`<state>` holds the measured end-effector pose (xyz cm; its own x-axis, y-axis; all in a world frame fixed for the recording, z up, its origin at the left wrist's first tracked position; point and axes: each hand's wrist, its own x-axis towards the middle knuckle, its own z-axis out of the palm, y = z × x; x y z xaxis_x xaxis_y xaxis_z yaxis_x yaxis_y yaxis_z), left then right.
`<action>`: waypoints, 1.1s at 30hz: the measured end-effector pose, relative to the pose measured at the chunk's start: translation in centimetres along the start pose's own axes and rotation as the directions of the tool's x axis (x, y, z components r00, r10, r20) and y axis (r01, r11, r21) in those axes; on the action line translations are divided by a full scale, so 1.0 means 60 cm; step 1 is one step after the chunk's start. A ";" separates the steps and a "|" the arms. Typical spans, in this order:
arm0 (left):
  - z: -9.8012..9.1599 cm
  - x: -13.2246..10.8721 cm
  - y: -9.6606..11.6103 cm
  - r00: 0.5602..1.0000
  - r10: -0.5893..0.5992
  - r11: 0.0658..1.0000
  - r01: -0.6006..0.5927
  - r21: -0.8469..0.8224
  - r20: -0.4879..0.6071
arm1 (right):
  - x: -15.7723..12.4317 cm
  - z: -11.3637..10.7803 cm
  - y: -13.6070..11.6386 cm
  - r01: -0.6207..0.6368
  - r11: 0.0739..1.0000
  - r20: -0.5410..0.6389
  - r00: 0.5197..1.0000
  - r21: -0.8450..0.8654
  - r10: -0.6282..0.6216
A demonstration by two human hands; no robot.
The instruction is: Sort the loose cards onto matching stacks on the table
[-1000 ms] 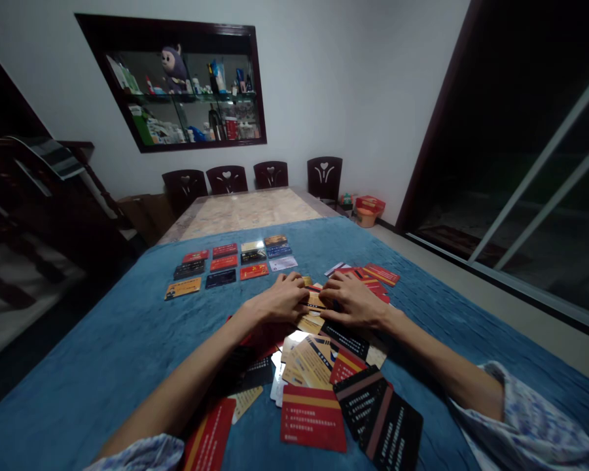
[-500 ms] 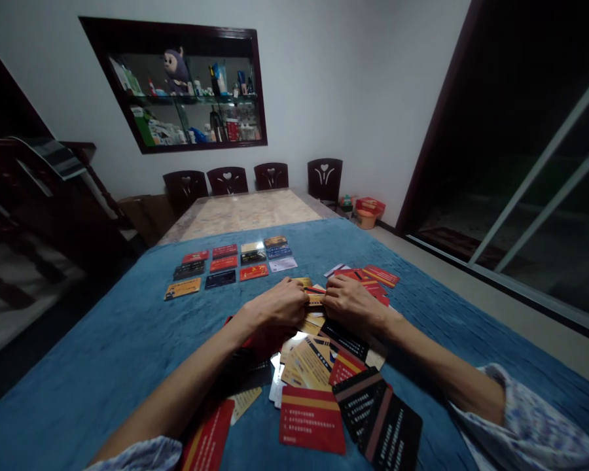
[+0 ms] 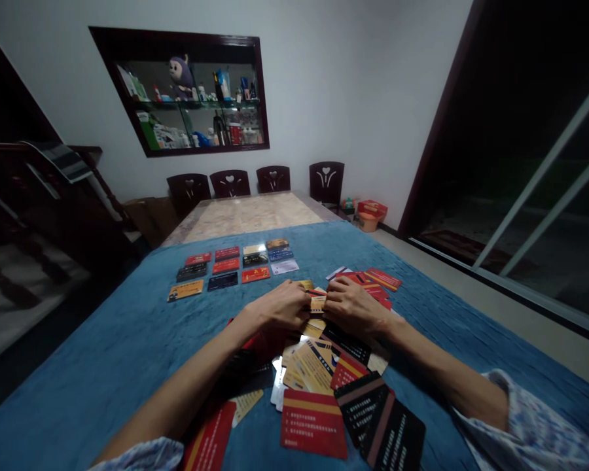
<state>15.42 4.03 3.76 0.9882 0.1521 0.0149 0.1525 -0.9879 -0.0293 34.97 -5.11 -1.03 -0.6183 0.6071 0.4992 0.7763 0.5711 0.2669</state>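
My left hand [image 3: 290, 304] and my right hand [image 3: 349, 305] face each other over a loose pile of cards. Between their curled fingers is a gold card [image 3: 317, 304], pinched at both ends. Under and in front of the hands lie more cards: a gold card with printed text [image 3: 310, 366], a red card with a gold stripe [image 3: 313, 422] and black cards with a brown stripe [image 3: 395, 432]. Several red cards [image 3: 383, 279] fan out just beyond my right hand. My left forearm hides part of the red and black cards beneath it.
Farther off on the blue cloth [image 3: 127, 340], rows of cards are laid out, among them an orange card [image 3: 185, 290] and a white card [image 3: 285, 266]. Dark chairs [image 3: 326, 183] stand behind the table's bare stone-patterned end [image 3: 250, 210]. A glass door is at right.
The camera view has shifted slightly. Both hands stay at the same spot over the pile, the gold card still between them, with only slight finger movement.
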 end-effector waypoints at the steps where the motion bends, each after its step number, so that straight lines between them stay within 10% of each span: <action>1: 0.001 0.000 0.000 1.000 0.000 1.000 0.000 -0.004 -0.011 | 0.000 -0.002 -0.001 0.010 1.000 -0.012 1.000 0.006 -0.009; 17: -0.013 -0.006 -0.014 0.999 -0.020 0.994 0.018 -0.105 -0.025 | -0.009 0.001 0.014 -0.094 0.994 -0.189 0.976 0.063 0.104; 33: 0.016 -0.006 -0.030 0.956 -0.262 0.917 0.205 -0.343 -0.129 | -0.019 0.022 0.021 -0.369 0.918 -0.072 0.922 0.147 0.382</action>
<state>14.78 5.78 2.85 0.9038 0.4004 0.1510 0.3389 -0.8852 0.3188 36.50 -4.38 -2.34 -0.2647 0.7374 0.6214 0.9223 0.3817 -0.0601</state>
